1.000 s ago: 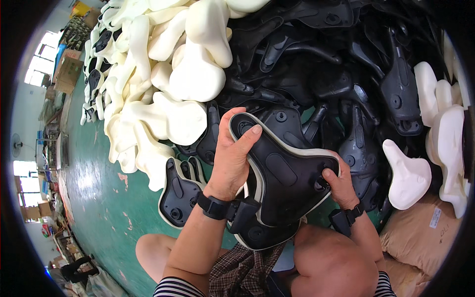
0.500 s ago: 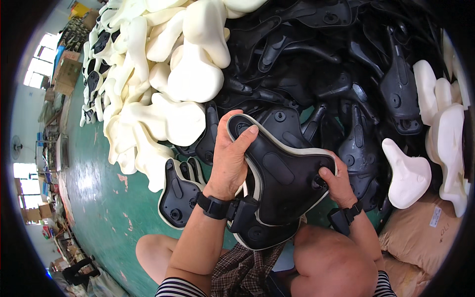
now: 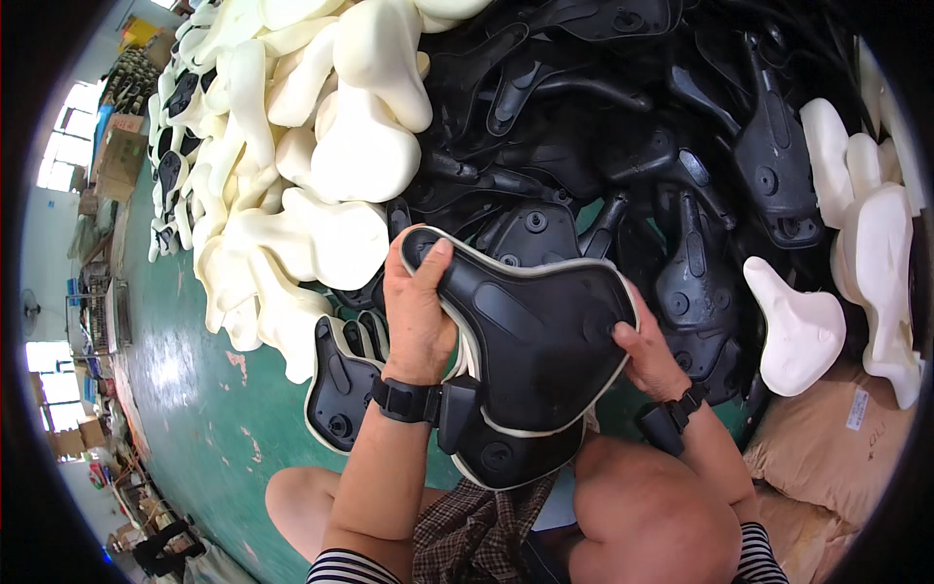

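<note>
Between my hands is a bicycle saddle (image 3: 550,350), its black plastic underside facing up and a pale foam rim showing round the edge. My left hand (image 3: 416,316) is closed on the narrow nose, thumb on top. My right hand (image 3: 650,355) grips the wide rear end at its right side, thumb pressed near the edge; its other fingers are mostly hidden underneath. Below the held saddle, just above my lap, lies another black saddle (image 3: 499,459) with a pale rim, partly covered. Left of my left forearm, several more rimmed saddles (image 3: 341,384) stand together on the floor.
White foam saddle pads (image 3: 365,161) are heaped at the far left. Black plastic saddle bases (image 3: 696,258) pile up at the far middle and right. One white pad (image 3: 800,326) lies near a brown sack (image 3: 827,453) at right. The floor (image 3: 185,409) is green.
The held saddle has tilted a little, showing its underside more broadly, and sits slightly farther left. Both hands keep hold of it. The whole view has shifted slightly.
</note>
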`<move>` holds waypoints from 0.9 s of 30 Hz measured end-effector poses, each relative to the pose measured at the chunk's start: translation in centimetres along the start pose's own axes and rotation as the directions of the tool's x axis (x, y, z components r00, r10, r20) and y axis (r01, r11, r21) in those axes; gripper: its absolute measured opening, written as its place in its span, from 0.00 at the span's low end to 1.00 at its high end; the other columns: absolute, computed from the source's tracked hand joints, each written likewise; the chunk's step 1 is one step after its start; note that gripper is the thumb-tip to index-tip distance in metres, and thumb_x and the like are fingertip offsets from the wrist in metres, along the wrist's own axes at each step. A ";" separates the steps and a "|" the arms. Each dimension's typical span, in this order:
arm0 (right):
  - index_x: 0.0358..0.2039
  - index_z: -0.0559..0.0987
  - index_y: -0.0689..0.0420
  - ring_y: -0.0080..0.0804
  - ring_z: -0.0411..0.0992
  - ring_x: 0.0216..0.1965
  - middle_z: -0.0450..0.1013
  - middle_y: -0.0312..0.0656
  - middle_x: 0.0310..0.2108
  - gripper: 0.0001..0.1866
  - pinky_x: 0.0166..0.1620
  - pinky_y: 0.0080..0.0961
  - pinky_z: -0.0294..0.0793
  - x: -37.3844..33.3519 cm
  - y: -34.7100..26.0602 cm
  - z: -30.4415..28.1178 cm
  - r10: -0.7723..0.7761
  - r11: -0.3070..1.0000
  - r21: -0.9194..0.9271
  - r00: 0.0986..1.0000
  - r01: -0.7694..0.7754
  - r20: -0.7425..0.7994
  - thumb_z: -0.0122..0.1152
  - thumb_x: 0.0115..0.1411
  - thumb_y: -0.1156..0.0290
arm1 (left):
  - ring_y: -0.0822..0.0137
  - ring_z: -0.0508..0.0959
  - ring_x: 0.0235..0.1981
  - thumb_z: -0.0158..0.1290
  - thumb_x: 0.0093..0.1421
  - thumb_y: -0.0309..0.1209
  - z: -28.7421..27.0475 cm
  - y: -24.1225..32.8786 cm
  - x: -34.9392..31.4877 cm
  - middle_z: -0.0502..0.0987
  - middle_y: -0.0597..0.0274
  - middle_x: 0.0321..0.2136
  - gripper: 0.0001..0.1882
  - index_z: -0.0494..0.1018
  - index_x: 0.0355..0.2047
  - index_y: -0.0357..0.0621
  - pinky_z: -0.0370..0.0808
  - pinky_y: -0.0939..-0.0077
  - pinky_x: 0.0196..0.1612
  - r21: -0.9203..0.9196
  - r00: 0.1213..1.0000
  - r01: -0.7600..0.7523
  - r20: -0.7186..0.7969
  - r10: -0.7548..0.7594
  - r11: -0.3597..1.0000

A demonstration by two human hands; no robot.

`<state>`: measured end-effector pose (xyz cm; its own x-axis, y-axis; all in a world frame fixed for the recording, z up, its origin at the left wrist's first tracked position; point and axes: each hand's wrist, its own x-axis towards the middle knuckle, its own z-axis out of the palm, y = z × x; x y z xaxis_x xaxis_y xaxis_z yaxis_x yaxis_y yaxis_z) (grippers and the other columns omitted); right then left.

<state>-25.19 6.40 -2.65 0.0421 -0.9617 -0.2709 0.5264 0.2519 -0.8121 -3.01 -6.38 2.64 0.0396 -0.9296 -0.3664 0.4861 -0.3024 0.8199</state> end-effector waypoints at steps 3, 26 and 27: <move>0.64 0.55 0.56 0.31 0.61 0.57 0.62 0.41 0.58 0.39 0.60 0.30 0.60 -0.3 1.3 0.0 0.219 0.949 0.224 0.975 -0.222 0.036 0.65 0.56 0.68 | 0.74 0.73 0.29 0.55 0.57 0.21 -0.9 -0.6 0.7 0.72 0.68 0.30 0.10 0.69 0.39 0.43 0.75 0.80 0.36 -0.037 1.000 0.020 -0.023 -0.021 0.999; 0.56 0.64 0.60 0.38 0.71 0.50 0.71 0.47 0.48 0.39 0.53 0.30 0.68 -0.3 -4.9 0.9 -0.449 0.481 -0.823 0.891 0.303 0.065 0.66 0.40 0.78 | 0.73 0.74 0.38 0.49 0.63 0.33 -12.7 -0.5 -8.6 0.75 0.63 0.37 0.13 0.69 0.43 0.38 0.70 0.78 0.40 0.781 0.999 0.006 0.024 -0.039 0.625; 0.56 0.65 0.59 0.43 0.71 0.49 0.71 0.49 0.48 0.39 0.52 0.31 0.69 -0.9 -6.1 0.6 -0.477 0.367 -0.855 0.863 0.367 0.165 0.67 0.39 0.78 | 0.72 0.74 0.36 0.48 0.62 0.32 -14.5 -0.4 -9.7 0.75 0.63 0.35 0.12 0.70 0.41 0.37 0.70 0.79 0.38 0.794 0.973 0.195 -0.085 -0.213 0.576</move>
<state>-27.96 5.62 2.88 -0.0747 -0.9681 0.2393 -0.5176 -0.1675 -0.8391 9.07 5.83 -0.56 0.0091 -0.8227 -0.5683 -0.4058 -0.5225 0.7499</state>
